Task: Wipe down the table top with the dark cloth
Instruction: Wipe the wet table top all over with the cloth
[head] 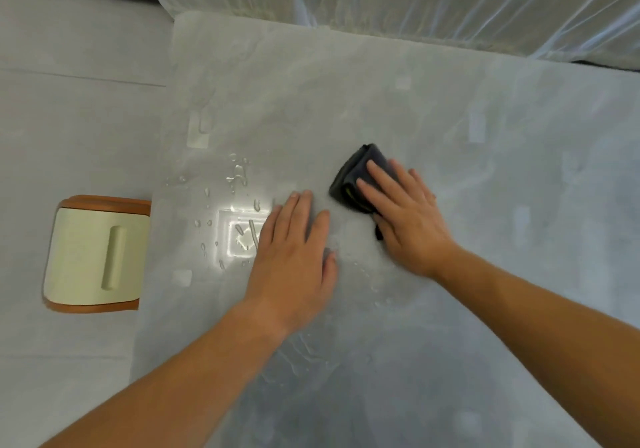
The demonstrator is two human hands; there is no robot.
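Observation:
A grey, glossy table top (467, 142) fills most of the view. A folded dark cloth (356, 174) lies on it near the middle. My right hand (405, 215) presses flat on the cloth with fingers spread, covering its near part. My left hand (294, 250) rests flat on the bare table just left of the cloth, holding nothing. Water drops and small puddles (239, 177) sit on the table left of my left hand, and thin wet streaks (304, 350) show near my left forearm.
A stool with a pale cream seat and brown rim (93, 253) stands on the floor left of the table. Sheer white curtains (415, 0) hang along the table's far edge. The table's left edge runs down past the puddles.

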